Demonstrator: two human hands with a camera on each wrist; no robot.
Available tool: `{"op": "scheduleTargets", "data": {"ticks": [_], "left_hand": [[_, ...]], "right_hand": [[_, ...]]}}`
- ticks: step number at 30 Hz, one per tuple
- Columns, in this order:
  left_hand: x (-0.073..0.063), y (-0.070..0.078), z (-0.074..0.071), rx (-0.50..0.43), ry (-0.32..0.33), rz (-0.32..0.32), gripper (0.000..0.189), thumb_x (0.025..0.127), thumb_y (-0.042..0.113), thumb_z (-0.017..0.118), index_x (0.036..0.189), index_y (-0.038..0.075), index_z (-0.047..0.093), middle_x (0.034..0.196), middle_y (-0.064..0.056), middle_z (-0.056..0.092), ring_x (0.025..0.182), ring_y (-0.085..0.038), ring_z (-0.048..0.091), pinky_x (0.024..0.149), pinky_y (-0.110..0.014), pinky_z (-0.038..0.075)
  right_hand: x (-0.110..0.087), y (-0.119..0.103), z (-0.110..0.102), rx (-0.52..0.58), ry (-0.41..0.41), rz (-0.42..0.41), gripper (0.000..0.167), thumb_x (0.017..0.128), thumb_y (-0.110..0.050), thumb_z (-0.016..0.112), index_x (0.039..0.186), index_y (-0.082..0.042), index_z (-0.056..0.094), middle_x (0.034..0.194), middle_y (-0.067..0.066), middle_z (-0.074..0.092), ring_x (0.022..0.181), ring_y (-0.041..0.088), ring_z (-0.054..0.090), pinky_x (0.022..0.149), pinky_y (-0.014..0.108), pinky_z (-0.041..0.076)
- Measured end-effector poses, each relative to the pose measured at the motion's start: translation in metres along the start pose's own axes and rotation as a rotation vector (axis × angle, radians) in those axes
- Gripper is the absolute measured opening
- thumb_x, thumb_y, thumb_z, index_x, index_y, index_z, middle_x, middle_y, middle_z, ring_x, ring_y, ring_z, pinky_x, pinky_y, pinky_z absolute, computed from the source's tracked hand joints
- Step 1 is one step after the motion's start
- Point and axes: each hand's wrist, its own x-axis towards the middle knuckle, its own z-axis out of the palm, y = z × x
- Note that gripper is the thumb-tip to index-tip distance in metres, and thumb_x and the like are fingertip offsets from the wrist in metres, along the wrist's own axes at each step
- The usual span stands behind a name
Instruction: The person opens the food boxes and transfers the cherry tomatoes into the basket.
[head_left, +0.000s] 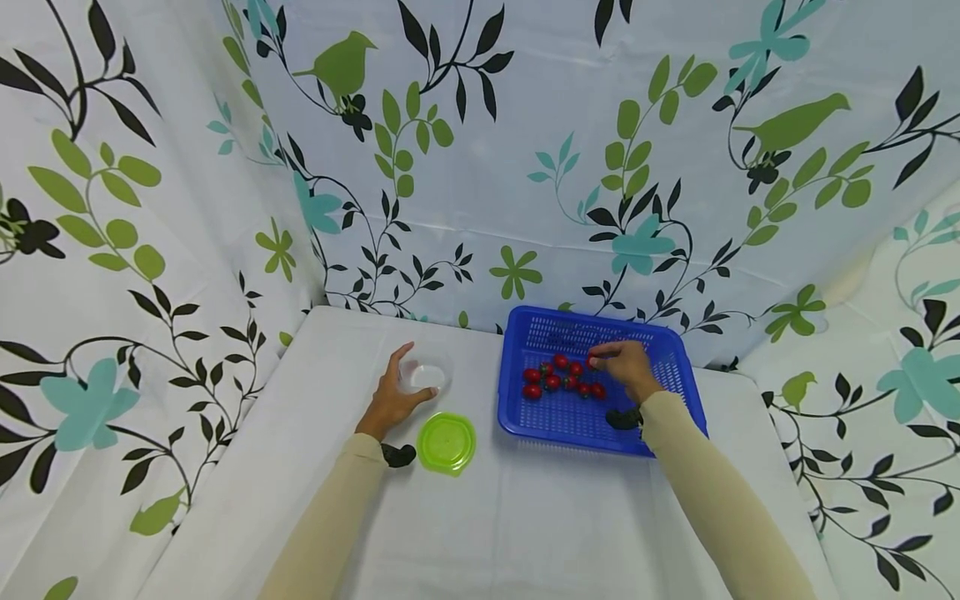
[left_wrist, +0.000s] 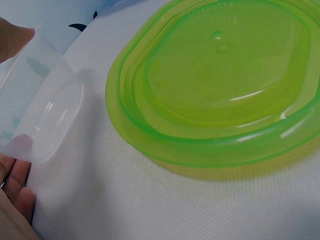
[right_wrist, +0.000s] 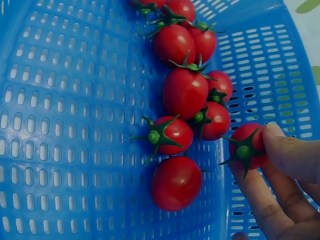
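Observation:
My left hand holds a small clear plastic container, thumb and fingers spread round its sides. In the left wrist view the container looks tilted, with a fingertip showing through its wall. Close by on the table lies a translucent green lid. Over the blue plastic basket, my right hand pinches a red cherry tomato between thumb and fingers, its green stem end exposed. Several more cherry tomatoes lie in a cluster on the basket floor.
A white cloth covers the table. Behind it hangs a white curtain patterned with leaves and birds, which also runs along both sides. The basket's slotted walls rise around the tomatoes.

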Motion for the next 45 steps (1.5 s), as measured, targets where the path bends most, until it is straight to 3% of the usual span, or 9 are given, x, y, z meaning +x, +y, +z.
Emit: {"op": "scheduleTargets", "data": {"ticks": [7,15,24,30,39,42,45], "left_hand": [[0.0,-0.001,0.001,-0.002,-0.004,0.001,0.104,0.086,0.042,0.087,0.162,0.056,0.018,0.17,-0.012,0.035,0.159,-0.047,0.025,0.125,-0.077,0.021],[0.0,0.0,0.001,0.002,-0.01,0.011,0.104,0.088,0.042,0.087,0.163,0.054,0.017,0.169,-0.013,0.035,0.159,-0.047,0.025,0.126,-0.076,0.02],[0.001,0.0,0.002,-0.016,-0.016,0.009,0.103,0.087,0.04,0.088,0.161,0.058,0.018,0.17,-0.013,0.031,0.158,-0.046,0.026,0.127,-0.075,0.021],[0.001,0.001,0.001,-0.026,-0.03,0.04,0.105,0.089,0.036,0.087,0.164,0.053,0.016,0.17,-0.015,0.033,0.159,-0.044,0.027,0.129,-0.072,0.02],[0.001,0.0,0.0,-0.011,-0.034,0.072,0.105,0.089,0.034,0.087,0.166,0.047,0.016,0.168,-0.017,0.038,0.159,-0.043,0.028,0.13,-0.069,0.02],[0.001,-0.002,-0.001,0.016,-0.036,0.083,0.108,0.091,0.037,0.085,0.168,0.047,0.01,0.172,-0.018,0.031,0.16,-0.044,0.026,0.13,-0.07,0.021],[-0.001,-0.003,-0.005,0.024,-0.041,0.096,0.113,0.091,0.039,0.084,0.169,0.049,0.002,0.178,-0.015,0.019,0.163,-0.043,0.021,0.13,-0.069,0.021]], "right_hand": [[0.003,0.003,0.003,-0.019,-0.026,0.046,0.028,0.101,-0.006,0.071,0.128,0.001,0.074,0.154,0.026,0.056,0.149,0.047,0.046,0.125,0.067,0.033],[0.003,0.006,0.006,-0.085,-0.031,0.03,0.026,0.097,-0.003,0.074,0.123,0.002,0.076,0.141,0.027,0.067,0.141,0.047,0.054,0.122,0.064,0.04],[-0.006,0.001,0.009,-0.11,-0.018,0.065,0.026,0.099,-0.003,0.072,0.124,0.001,0.076,0.143,0.027,0.064,0.14,0.046,0.054,0.122,0.063,0.041],[-0.009,0.002,0.009,-0.109,-0.02,0.048,0.025,0.1,-0.005,0.072,0.124,0.001,0.076,0.14,0.026,0.067,0.136,0.045,0.057,0.12,0.061,0.045],[-0.022,-0.001,0.006,-0.113,-0.025,0.049,0.03,0.103,-0.007,0.067,0.131,0.0,0.073,0.153,0.026,0.057,0.148,0.048,0.045,0.123,0.065,0.039],[-0.03,-0.004,0.004,-0.121,-0.005,0.031,0.032,0.105,-0.012,0.066,0.134,-0.002,0.072,0.152,0.024,0.058,0.147,0.046,0.047,0.122,0.064,0.041],[-0.038,-0.01,0.002,-0.165,0.017,-0.04,0.036,0.106,-0.018,0.064,0.14,-0.006,0.068,0.152,0.021,0.06,0.146,0.045,0.05,0.121,0.064,0.042]]}}
